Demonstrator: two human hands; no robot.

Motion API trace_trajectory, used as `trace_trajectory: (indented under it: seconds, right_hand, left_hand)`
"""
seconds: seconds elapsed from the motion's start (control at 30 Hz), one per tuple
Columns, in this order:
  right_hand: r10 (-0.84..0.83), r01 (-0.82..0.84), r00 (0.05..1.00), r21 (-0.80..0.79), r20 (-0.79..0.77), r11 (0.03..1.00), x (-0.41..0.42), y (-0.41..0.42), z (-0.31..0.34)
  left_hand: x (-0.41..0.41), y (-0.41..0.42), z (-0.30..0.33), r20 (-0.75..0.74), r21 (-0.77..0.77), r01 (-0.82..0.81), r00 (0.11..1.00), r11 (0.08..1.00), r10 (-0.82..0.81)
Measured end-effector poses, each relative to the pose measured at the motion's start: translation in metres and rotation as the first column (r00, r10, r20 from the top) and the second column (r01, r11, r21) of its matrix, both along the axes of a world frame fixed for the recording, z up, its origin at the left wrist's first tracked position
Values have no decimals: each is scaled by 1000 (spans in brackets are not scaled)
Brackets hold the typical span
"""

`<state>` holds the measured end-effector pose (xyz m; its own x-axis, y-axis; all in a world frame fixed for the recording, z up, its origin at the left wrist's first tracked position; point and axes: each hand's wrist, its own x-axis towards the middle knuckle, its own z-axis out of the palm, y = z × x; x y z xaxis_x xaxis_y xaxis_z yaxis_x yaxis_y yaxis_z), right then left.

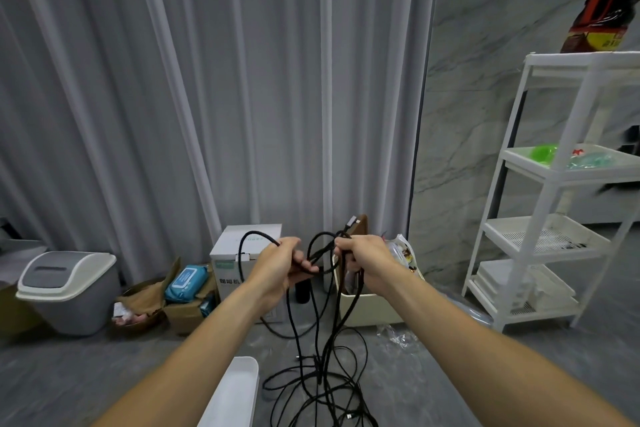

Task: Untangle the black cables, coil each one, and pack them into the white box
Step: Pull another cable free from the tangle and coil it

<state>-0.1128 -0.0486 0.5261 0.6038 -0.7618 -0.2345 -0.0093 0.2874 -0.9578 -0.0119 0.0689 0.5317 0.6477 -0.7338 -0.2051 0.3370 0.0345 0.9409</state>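
Two hands hold the black cables (313, 350) up in the air. Fingers of the left hand (282, 262) curl around a loop. The right hand (363, 258) grips more strands near a silver plug. Most of the cable hangs down in a messy heap on the floor, beside the white box (235, 392). It looks light, soft and bendy, and will likely snag. Holding near a plug end seems best.
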Motion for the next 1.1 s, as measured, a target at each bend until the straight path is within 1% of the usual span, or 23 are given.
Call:
trace_trajectory:
  seconds: [0.1,0.17,0.23,0.3,0.37,0.4,0.5,0.57,0.63,0.67,0.7,0.77,0.8,0.9,1.0,1.1]
  right_hand:
    - [-27,23,997,57,67,998,2,2,9]
    - [-26,20,995,68,97,997,2,2,15]
    - [-17,8,992,77,121,997,2,3,20]
    - [-1,-11,991,86,132,996,0,6,28]
    - [17,-24,993,61,114,998,-5,6,34]
    - [27,-30,995,37,93,999,-7,6,36]
    - [65,-65,997,-5,31,998,-11,8,39]
    - [68,-68,997,5,31,998,-10,10,41]
    - [72,-74,995,27,66,997,-10,12,44]
    - [73,-75,995,23,71,997,-9,12,46]
    - [71,-72,996,8,61,997,-9,12,47]
    - [65,-64,998,-44,23,997,-9,10,48]
    - [67,-67,998,-68,0,995,-9,10,48]
    - [75,-78,996,-90,-39,993,-8,9,49]
    - [71,-72,997,-57,-16,996,-7,9,51]
    - [45,-46,999,-65,-18,997,-5,8,52]
  left_hand:
    - [1,0,-11,98,113,44,994,993,-55]
    - [4,2,-14,217,222,44,972,974,-93]
    - [5,4,-15,339,287,31,932,957,-131]
    - [8,4,-14,456,319,-33,882,947,-123]
    - [16,2,-15,569,311,-143,820,939,-63]
    - [20,1,-15,602,294,-188,798,937,-29]
    - [28,0,-12,677,242,-269,735,932,36]
    - [29,0,-9,718,180,-323,689,929,101]
    - [27,-2,-4,707,120,-323,692,939,148]
    - [26,-2,-2,681,102,-309,714,946,160]
    - [26,-3,1,628,77,-279,759,957,171]
    - [23,-4,6,443,-14,-201,877,980,186]
    - [22,-4,9,356,-57,-174,916,983,183]
    - [19,-4,15,228,-124,-154,957,980,180]
    - [18,-4,20,115,-191,-143,979,971,167]
    - [18,-3,24,12,-247,-127,991,961,134]
